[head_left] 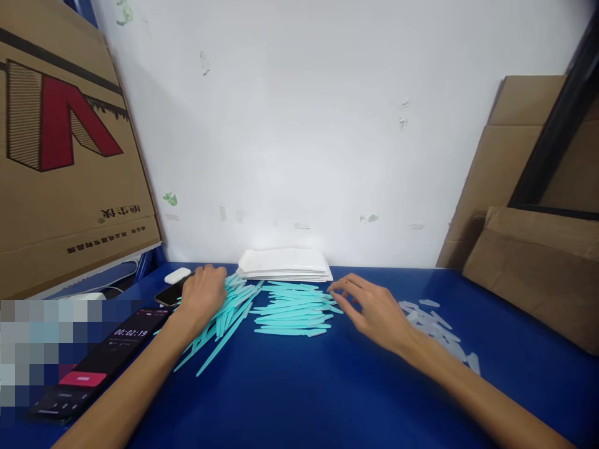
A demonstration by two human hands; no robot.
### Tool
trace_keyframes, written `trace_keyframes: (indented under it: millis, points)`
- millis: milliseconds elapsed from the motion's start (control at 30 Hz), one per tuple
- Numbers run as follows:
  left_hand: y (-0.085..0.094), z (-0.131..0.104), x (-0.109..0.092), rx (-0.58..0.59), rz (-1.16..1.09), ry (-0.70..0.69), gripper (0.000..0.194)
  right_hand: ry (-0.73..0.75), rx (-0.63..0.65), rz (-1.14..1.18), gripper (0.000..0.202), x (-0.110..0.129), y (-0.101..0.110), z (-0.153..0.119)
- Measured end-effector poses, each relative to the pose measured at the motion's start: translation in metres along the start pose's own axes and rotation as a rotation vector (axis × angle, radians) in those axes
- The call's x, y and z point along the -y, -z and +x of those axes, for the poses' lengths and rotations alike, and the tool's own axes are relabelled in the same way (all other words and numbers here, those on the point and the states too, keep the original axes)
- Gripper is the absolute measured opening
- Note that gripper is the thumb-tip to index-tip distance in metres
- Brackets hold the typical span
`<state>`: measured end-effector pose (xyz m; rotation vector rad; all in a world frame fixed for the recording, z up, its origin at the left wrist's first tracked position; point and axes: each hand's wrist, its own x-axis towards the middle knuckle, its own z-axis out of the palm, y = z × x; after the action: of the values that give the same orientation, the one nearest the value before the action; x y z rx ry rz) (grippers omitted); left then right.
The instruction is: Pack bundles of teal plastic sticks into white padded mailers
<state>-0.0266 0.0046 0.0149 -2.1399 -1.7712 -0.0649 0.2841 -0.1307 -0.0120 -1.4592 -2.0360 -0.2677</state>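
Observation:
My left hand [206, 290] is at the upper left of a loose, fanned pile of slim turquoise eyebrow razors [229, 312]. Its fingers curl down and away from me, so whatever they hold is hidden. A second group of eyebrow razors [292, 310] lies in the middle, mostly side by side and roughly level. At the right ends of that group is my right hand [369, 305], its thumb and fingers apart and the fingertips close to the razors. Nothing shows in its grasp. Several translucent plastic covers [435, 327] lie scattered beyond my right wrist.
White paper envelopes [283, 265] are stacked against the wall. On the left are a phone showing a timer [107, 355], a dark phone [172, 292] and a white earbud case [178, 275]. Cardboard stands at the left [70, 187] and right [528, 274] of the blue table [299, 399].

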Motion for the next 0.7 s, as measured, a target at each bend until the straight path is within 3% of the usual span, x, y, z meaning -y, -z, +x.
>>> trace_keyframes:
  millis: [167,267,433,533,700]
  points:
    - [0.006,-0.002,-0.004,-0.020,-0.016,-0.019,0.035,-0.027,0.003,-0.029,0.023,-0.005,0.001,0.000]
    - [0.010,-0.005,-0.014,-0.101,-0.058,-0.101,0.033,-0.062,-0.010,-0.049,0.023,-0.006,0.002,0.001]
    - [0.010,-0.023,-0.043,-0.291,-0.300,-0.597,0.031,-0.093,0.038,-0.097,0.025,-0.009,0.002,0.003]
    - [0.005,-0.037,-0.059,-0.243,-0.427,-0.757,0.032,-0.106,0.103,-0.164,0.026,-0.013,0.003,0.004]
    - [-0.009,-0.046,-0.068,-0.137,-0.416,-0.784,0.037,-0.227,0.211,-0.370,0.031,-0.027,0.007,0.005]
